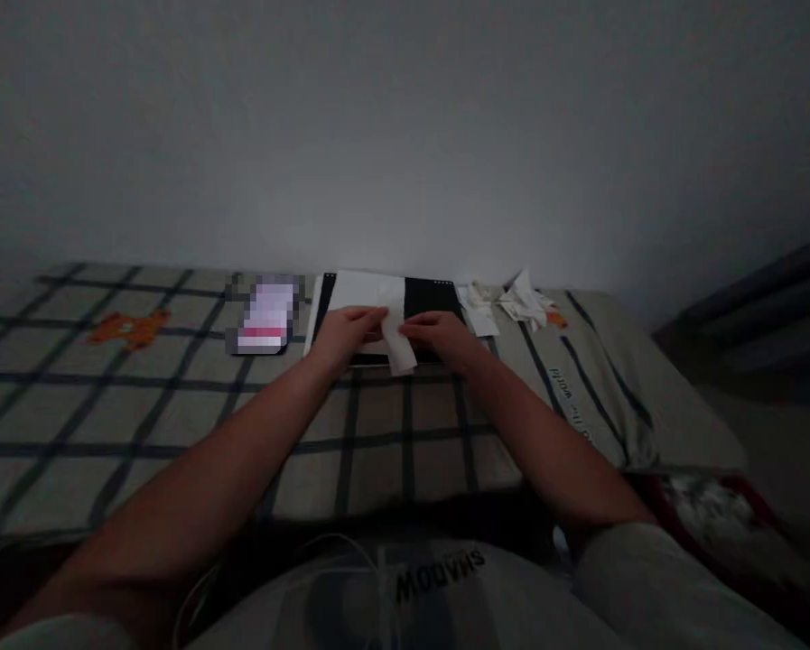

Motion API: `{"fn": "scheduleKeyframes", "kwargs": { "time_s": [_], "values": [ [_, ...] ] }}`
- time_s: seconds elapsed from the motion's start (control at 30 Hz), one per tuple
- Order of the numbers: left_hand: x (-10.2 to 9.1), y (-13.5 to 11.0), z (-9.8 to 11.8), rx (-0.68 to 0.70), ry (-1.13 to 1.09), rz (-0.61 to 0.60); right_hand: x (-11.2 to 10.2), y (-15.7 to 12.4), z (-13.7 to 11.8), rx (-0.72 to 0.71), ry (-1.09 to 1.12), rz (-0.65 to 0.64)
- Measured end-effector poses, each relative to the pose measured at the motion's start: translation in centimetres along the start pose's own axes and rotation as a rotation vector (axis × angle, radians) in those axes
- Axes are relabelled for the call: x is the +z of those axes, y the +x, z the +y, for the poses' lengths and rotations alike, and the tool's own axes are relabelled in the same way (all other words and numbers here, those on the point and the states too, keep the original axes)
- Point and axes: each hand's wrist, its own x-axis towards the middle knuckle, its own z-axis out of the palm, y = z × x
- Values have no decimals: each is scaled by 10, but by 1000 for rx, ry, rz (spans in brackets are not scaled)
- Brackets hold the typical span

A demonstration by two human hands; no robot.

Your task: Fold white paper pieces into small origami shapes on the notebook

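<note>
Where left hand [350, 329], right hand [440, 332] meet, paper strip [399, 350] between fingertips [381, 317].

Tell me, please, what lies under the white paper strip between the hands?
A black rectangular board, on the grey checked bedsheet, lies under the white paper strip. The left hand and right hand cover part of it.

Home bedroom, dim light, bed [648, 424] covered with grey checked sheet [174, 406], orange cartoon bear print [130, 328] at far left, plain pale wall [405, 135] along far edge.
</note>
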Motion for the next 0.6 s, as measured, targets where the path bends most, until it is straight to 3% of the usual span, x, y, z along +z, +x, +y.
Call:
{"fn": "scheduleKeyframes", "kwargs": {
  "time_s": [0.23,0.6],
  "values": [
    [6,2,-3,-39,-146,8,2,-1,-1,68,121,-29],
    [9,-1,-3,-73,-175,-16,1,-4,-6,91,61,-28]
  ]
}}
